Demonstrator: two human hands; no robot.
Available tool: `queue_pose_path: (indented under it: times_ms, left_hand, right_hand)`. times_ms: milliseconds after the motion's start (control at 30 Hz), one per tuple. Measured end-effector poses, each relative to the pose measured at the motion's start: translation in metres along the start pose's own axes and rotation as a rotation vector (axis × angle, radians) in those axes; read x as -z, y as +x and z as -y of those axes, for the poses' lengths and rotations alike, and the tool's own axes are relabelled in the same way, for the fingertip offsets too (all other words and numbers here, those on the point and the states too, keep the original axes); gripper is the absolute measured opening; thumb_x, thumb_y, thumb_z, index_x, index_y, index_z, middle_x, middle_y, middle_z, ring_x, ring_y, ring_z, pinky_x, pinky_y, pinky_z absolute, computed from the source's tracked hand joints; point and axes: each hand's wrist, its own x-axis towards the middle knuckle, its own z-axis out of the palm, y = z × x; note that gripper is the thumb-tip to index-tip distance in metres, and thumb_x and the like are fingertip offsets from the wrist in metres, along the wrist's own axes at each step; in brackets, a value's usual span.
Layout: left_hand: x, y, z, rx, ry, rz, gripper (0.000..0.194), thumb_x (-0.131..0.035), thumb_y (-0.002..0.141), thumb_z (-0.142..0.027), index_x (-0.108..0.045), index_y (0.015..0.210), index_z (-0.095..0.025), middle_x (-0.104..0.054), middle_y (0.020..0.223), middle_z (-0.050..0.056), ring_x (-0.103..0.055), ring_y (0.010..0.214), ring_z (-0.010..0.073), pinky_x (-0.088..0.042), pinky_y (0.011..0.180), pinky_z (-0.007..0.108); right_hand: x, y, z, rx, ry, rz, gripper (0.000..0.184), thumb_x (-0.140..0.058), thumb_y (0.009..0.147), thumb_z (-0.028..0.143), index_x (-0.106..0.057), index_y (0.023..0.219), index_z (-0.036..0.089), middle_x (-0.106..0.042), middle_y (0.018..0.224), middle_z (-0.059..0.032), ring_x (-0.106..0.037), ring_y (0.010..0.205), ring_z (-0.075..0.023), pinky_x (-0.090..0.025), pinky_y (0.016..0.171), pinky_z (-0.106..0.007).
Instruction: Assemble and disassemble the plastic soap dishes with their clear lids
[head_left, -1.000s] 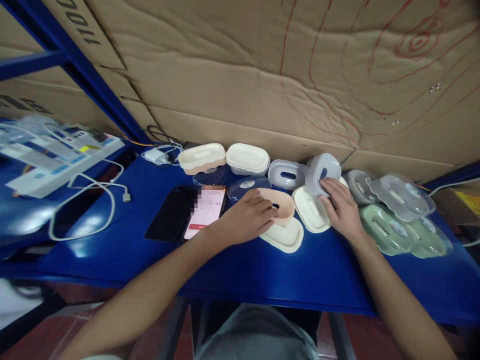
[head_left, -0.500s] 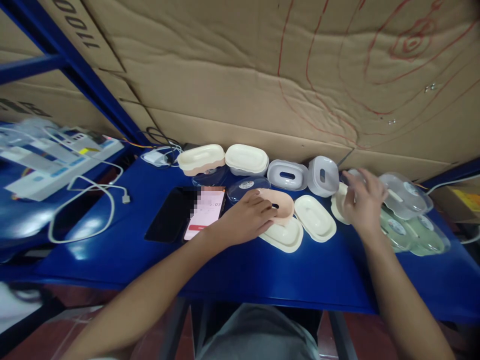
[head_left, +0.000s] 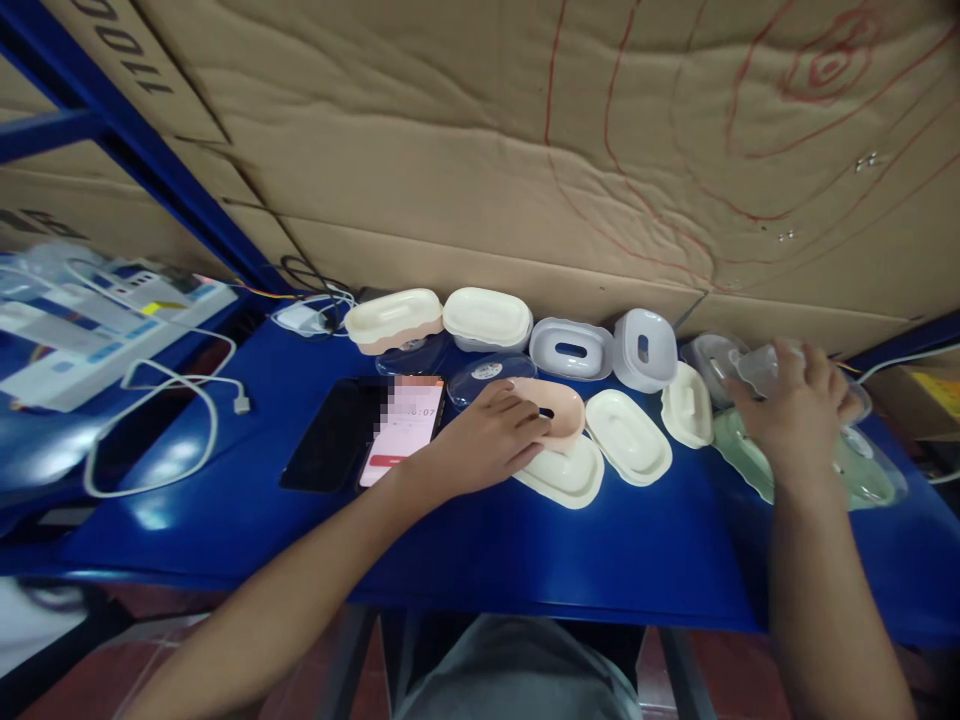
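Observation:
My left hand is closed round the near left edge of a peach oval box part with a slot, which overlaps a cream oval dish. A second cream dish lies just right of it. On the right, my right hand is spread over the clear plastic covers, thumb and fingers apart, slightly blurred. One clear cover shows between thumb and forefinger. Under that hand sit pale green dishes with clear covers. A cream piece with a raised bar lies to the left of my right hand.
Along the cardboard wall stand two cream-topped boxes and two lilac slotted parts. Dark-looking clear covers lie before them. A phone with a lit screen, a black phone, a white cable and power strips are leftward.
My right hand has moved right, from beside the cream barred piece to over the clear covers and green dishes. My left hand stays on the peach part. The view has shifted slightly.

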Motion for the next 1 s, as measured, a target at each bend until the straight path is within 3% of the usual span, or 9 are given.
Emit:
queue_pose_path:
  times_ms: [133,200,367,533,633,700,767,867,1000]
  left_hand:
    - [-0.001,0.0,0.001,-0.005,-0.027,0.014,0.027,-0.049,0.112,-0.03,-0.066,0.13,-0.019,-0.075,0.123,0.01,-0.068,0.123,0.027,-0.033,0.123,0.052]
    - [-0.001,0.0,0.002,0.004,-0.042,0.022,0.027,-0.049,0.112,-0.03,-0.066,0.131,-0.019,-0.075,0.124,0.01,-0.068,0.124,0.0272,-0.033,0.123,0.053]
    - [0.0,0.001,0.001,0.027,-0.062,0.017,0.026,-0.053,0.111,-0.028,-0.067,0.13,-0.02,-0.075,0.126,0.009,-0.067,0.125,0.027,-0.034,0.123,0.051]
    - [0.0,0.0,0.002,0.022,-0.07,0.016,0.027,-0.05,0.112,-0.031,-0.067,0.129,-0.018,-0.075,0.126,0.011,-0.067,0.125,0.0277,-0.034,0.123,0.053]
    - [0.001,0.0,0.002,0.019,-0.074,0.018,0.027,-0.05,0.112,-0.03,-0.067,0.129,-0.018,-0.074,0.126,0.011,-0.067,0.125,0.028,-0.034,0.123,0.053]
    - [0.002,0.0,0.002,0.033,-0.092,0.014,0.026,-0.052,0.111,-0.028,-0.067,0.13,-0.019,-0.072,0.132,0.011,-0.065,0.129,0.0291,-0.035,0.123,0.053]
    - [0.005,0.0,0.0,0.056,-0.133,-0.01,0.031,-0.058,0.108,-0.031,-0.063,0.138,-0.022,-0.067,0.144,0.012,-0.059,0.137,0.0327,-0.034,0.124,0.055]
    - [0.009,0.001,-0.004,0.098,-0.248,-0.076,0.065,-0.072,0.101,-0.046,-0.046,0.157,-0.024,-0.055,0.158,0.017,-0.05,0.148,0.0392,-0.03,0.126,0.063]
    - [0.011,0.003,-0.008,0.203,-0.529,-0.204,0.111,-0.081,0.091,-0.06,-0.011,0.172,-0.031,-0.034,0.173,0.019,-0.04,0.156,0.042,-0.033,0.127,0.065]
  right_hand:
    - [0.004,0.015,-0.03,-0.114,-0.091,0.136,0.094,-0.073,0.086,0.068,-0.044,0.165,0.024,-0.035,0.172,-0.0277,-0.031,0.158,-0.0516,-0.028,0.114,-0.079]
    - [0.005,0.02,-0.042,-0.152,-0.109,0.169,0.088,-0.073,0.088,0.067,-0.048,0.162,0.027,-0.046,0.165,-0.0265,-0.04,0.152,-0.0505,-0.033,0.109,-0.078]
    - [0.007,0.019,-0.043,-0.179,-0.081,0.019,0.064,-0.064,0.091,0.071,-0.067,0.143,0.032,-0.07,0.141,-0.0173,-0.059,0.132,-0.0454,-0.044,0.101,-0.069]
    - [0.002,0.017,-0.041,-0.137,0.006,0.11,0.079,-0.067,0.084,0.077,-0.058,0.153,0.039,-0.056,0.159,-0.0139,-0.053,0.142,-0.0447,-0.042,0.108,-0.069]
    - [-0.003,0.021,-0.043,-0.147,0.072,0.125,0.085,-0.071,0.083,0.071,-0.058,0.155,0.028,-0.059,0.154,-0.0185,-0.057,0.14,-0.039,-0.046,0.112,-0.058]
    - [-0.001,0.024,-0.038,-0.12,0.127,0.023,0.079,-0.07,0.085,0.068,-0.066,0.147,0.019,-0.068,0.142,-0.0202,-0.062,0.135,-0.0363,-0.048,0.114,-0.05]
    - [0.005,0.025,-0.025,-0.044,0.21,-0.129,0.074,-0.068,0.089,0.067,-0.07,0.141,0.016,-0.073,0.134,-0.0198,-0.066,0.131,-0.0349,-0.049,0.115,-0.047]
    - [0.021,0.015,0.01,0.189,0.408,-0.292,0.069,-0.071,0.093,0.062,-0.069,0.144,0.016,-0.072,0.137,-0.0183,-0.065,0.133,-0.0326,-0.049,0.116,-0.046]
    - [0.036,-0.019,0.071,0.628,0.608,-0.172,0.073,-0.081,0.093,0.047,-0.053,0.159,0.031,-0.058,0.158,-0.0131,-0.057,0.145,-0.0339,-0.047,0.121,-0.054]
